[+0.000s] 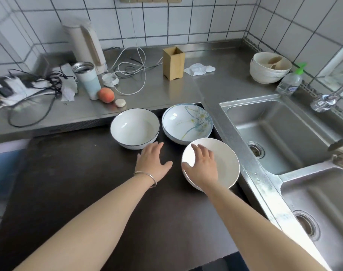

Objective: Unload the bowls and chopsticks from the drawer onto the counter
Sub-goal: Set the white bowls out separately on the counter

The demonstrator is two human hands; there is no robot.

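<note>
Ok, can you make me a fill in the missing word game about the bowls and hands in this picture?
1. The right hand rests on the plain ___ bowl.
2. The flowered bowl has ___ painted inside.
3. The left hand wears a ___ on its wrist.
4. The peach sits beside a light blue ___.

Missing words: white; flowers; bracelet; cup

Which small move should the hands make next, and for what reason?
Probably the right hand should close on the plain white bowl and lift it toward the steel counter. Its palm already lies over that bowl's near rim, with fingers spread, while the left hand rests flat and holds nothing.
</note>
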